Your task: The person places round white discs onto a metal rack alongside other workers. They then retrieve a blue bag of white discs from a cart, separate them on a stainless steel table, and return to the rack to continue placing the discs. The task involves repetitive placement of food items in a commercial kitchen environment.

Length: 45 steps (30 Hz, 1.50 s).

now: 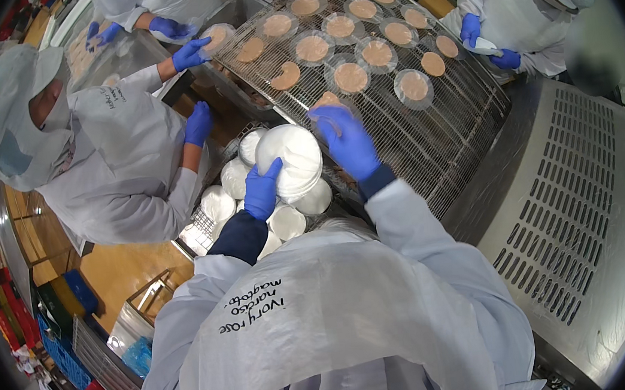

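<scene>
Nearest the camera is the person's own white apron and pale sleeves, filling the lower middle. At nine o'clock lies an orange-brown floor [120,266] with a blue crate [65,358] and red crates toward seven o'clock. A co-worker in a white hood [7,111] stands at ten o'clock, blue-gloved hands reaching toward the belt.

The left hand [262,190], in a blue glove, holds a stack of white round lids [290,159] just left of centre, its grip curled around the stack's lower edge, thumb pressed on top. Beneath the stack more stacks of white lids [233,195] stand in a wire basket [197,234].

The right hand [346,140], also blue-gloved, rests over the near edge of the wire mesh conveyor [442,137]; its fingers lie spread and flat over a round clear cup [326,102], and I cannot tell whether they pinch it.

From twelve to one o'clock the conveyor carries rows of shallow clear cups [350,77] filled with pinkish-tan paste, some uncovered. A second co-worker's gloved hands [486,43] work at two o'clock. At four o'clock sits a stainless housing [571,223] with slotted vents.
</scene>
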### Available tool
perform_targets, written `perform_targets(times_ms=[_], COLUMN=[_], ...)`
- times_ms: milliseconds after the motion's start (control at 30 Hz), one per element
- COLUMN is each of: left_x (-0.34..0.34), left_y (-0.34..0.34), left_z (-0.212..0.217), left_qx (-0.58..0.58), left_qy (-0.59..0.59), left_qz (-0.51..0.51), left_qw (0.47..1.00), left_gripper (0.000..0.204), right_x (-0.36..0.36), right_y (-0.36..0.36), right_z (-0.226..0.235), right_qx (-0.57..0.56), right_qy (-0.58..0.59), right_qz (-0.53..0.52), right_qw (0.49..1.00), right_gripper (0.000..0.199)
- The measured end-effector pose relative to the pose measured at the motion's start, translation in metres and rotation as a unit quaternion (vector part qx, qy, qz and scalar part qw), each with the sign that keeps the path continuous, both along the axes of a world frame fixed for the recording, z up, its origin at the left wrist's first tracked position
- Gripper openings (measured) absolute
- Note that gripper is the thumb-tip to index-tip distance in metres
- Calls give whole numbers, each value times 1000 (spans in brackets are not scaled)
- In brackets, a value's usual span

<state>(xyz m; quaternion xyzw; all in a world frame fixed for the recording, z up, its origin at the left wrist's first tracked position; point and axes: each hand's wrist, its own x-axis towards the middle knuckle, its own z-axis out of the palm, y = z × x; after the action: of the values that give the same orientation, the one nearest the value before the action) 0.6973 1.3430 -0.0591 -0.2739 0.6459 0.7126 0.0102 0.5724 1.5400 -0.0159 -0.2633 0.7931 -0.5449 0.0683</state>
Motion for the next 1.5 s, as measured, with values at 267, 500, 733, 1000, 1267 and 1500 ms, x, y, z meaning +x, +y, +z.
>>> perform_targets(times_ms=[267, 500, 733, 1000, 1267, 1500], left_x=[50, 84, 66, 79, 130, 163], left_y=[13, 25, 62, 92, 124, 145], left_z=[-18, -33, 6, 40, 38, -24], left_qx=[-172, -190, -138, -16, -20, 112], left_qy=[106, 96, 117, -14, -9, -28], left_qz=[-39, -18, 66, 147, 173, 199], left_qw=[979, 977, 981, 989, 985, 973], left_gripper=[54, 63, 42, 43, 36, 50], right_x=[-58, -103, -162, 17, 83, 103], right_y=[22, 118, 178, 67, 64, 75], right_z=[-44, -39, -86, 101, 77, 6], right_qx=[252, 153, 316, -35, 138, 40], right_qy=[10, -157, 159, 101, 263, -270], right_qz=[-101, -174, -211, 167, 336, 289], right_qw=[962, 960, 911, 980, 894, 918], right_gripper=[28, 33, 30, 24, 24, 53])
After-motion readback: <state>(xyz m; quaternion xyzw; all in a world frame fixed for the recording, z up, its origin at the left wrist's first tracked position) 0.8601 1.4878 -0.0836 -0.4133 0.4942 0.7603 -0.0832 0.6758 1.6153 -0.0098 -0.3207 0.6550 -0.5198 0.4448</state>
